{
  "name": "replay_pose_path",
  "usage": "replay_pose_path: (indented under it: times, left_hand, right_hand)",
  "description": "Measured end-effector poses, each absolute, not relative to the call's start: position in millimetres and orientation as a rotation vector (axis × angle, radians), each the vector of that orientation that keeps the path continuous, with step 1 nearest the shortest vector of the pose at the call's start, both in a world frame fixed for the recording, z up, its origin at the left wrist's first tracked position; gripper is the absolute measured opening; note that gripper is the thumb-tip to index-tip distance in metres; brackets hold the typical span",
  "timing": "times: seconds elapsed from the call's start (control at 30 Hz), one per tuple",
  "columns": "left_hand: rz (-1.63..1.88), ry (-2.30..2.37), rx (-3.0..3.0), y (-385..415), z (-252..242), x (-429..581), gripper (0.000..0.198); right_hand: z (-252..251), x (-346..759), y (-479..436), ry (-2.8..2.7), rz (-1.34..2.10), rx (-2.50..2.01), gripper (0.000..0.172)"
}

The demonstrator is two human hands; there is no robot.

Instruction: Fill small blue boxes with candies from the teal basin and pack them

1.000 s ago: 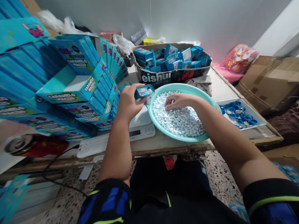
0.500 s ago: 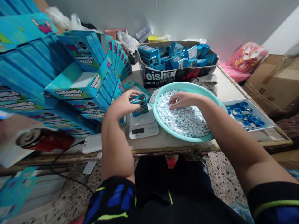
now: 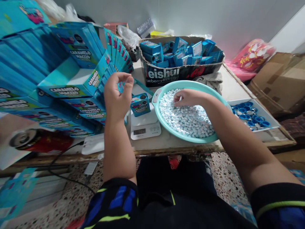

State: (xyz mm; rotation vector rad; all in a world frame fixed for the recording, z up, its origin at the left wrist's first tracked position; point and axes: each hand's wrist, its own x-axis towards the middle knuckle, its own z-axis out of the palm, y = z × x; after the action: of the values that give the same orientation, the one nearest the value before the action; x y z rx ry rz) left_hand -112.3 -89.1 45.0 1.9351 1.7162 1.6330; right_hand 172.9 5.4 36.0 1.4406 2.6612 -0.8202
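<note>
A small blue candy box printed "Caramelo Macizo" stands upright on a white kitchen scale. Just left of the box and above it, my left hand is raised and empty, its thumb apart from the curled fingers. To the right of the scale sits a mint-green basin full of small white and pale-blue candies. My right hand reaches into the basin, fingers bent down and drawn together on candies at the left of the heap. How many it holds is hidden.
Stacked blue display boxes crowd the left side. A cardboard tray of small blue boxes stands behind the basin. A white tray with blue caps lies at right. A red can and cable are near the left front edge.
My left hand has let go of the candy box and risen up and left, leaving the box on the scale. My right hand stays in the basin, its fingers drawn closer together.
</note>
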Motion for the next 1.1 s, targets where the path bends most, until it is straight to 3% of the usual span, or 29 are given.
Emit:
replay_pose_path:
  times: [0.23, 0.47, 0.53, 0.63, 0.73, 0.8, 0.87, 0.97, 1.1]
  left_hand:
    - [1.567, 1.915, 1.957, -80.6, 39.6, -116.6, 0.035]
    - [1.312, 1.877, 1.936, -83.6, 39.8, -114.3, 0.038]
    - [1.078, 1.858, 1.967, -85.2, 38.0, -118.0, 0.053]
    - [0.803, 1.84, 1.911, -84.7, 34.1, -122.9, 0.095]
    - [0.86, 1.99, 1.811, -81.7, 32.3, -118.5, 0.119]
    - [1.075, 2.041, 1.825, -79.3, 32.0, -110.9, 0.11]
    - [1.219, 1.957, 1.946, -77.1, 31.5, -103.4, 0.08]
    - [1.105, 1.779, 2.201, -75.9, 31.4, -97.1, 0.042]
    - [1.087, 1.732, 2.35, -79.2, 34.3, -94.5, 0.039]
  right_hand:
    - [38.2, 173.4, 4.9, 2.686, -0.732, 1.47, 0.012]
    - [34.5, 175.5, 8.8, 2.695, -0.667, 1.485, 0.021]
    - [33.4, 176.0, 10.0, 2.703, -0.667, 1.469, 0.022]
    - [32.1, 176.5, 11.9, 2.686, -0.682, 1.461, 0.021]
    - [31.1, 177.0, 13.2, 2.653, -0.718, 1.472, 0.022]
    - [30.8, 177.0, 13.4, 2.647, -0.726, 1.48, 0.024]
    - [31.0, 176.9, 13.0, 2.644, -0.724, 1.486, 0.025]
    - [31.6, 176.5, 12.4, 2.634, -0.735, 1.474, 0.024]
    - [32.4, 176.6, 12.5, 2.632, -0.736, 1.479, 0.024]
